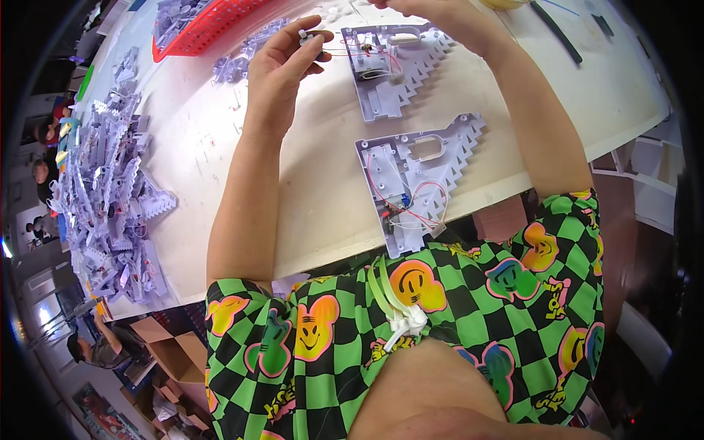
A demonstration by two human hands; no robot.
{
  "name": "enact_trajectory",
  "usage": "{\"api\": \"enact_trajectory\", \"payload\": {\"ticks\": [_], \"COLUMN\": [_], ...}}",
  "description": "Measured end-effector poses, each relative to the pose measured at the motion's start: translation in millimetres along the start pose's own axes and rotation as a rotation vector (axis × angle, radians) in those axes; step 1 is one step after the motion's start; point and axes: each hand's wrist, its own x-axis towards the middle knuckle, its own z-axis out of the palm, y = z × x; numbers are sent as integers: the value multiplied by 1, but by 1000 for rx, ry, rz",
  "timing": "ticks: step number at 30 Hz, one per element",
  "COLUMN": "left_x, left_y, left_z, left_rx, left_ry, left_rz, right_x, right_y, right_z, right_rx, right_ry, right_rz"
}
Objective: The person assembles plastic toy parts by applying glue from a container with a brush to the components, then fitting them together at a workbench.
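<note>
My left hand point(282, 62) pinches a small dark part point(318, 45) with a white tip between thumb and fingers. Thin red and white wires point(339, 53) run from near it into a pale lilac plastic half-shell point(411, 84) with a stepped, toothed edge, which lies beside the hand. My right hand point(433, 10) is beyond that shell at the top edge, its fingertips partly cut off; whether they hold anything cannot be seen. Closer to my body lies a second half-shell point(392, 165) of the same shape, open side up, with red and white wires and a small blue component point(405, 199) inside.
At the left is a large heap of similar shells point(117, 198). A red plastic basket point(194, 33) and loose lilac parts point(233, 68) stand at the far left. A black strip point(557, 33) lies at the far right of the white table point(315, 213). Cardboard boxes point(176, 352) sit below left.
</note>
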Motion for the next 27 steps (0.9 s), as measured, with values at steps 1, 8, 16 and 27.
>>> {"api": "enact_trajectory", "payload": {"ticks": [1, 8, 16, 27], "left_x": [-1, 2, 6, 7], "left_y": [1, -5, 4, 19], "left_z": [1, -9, -25, -35], "left_rx": [-16, -97, -125, -285], "left_ry": [-1, -57, 1, 194], "left_rz": [20, 98, 118, 354], "right_x": [-3, -14, 6, 6], "right_y": [-7, -31, 13, 15], "right_z": [5, 29, 16, 16], "right_rx": [-146, -388, 188, 102], "right_ry": [17, -206, 83, 28], "right_rz": [-53, 155, 138, 188]}}
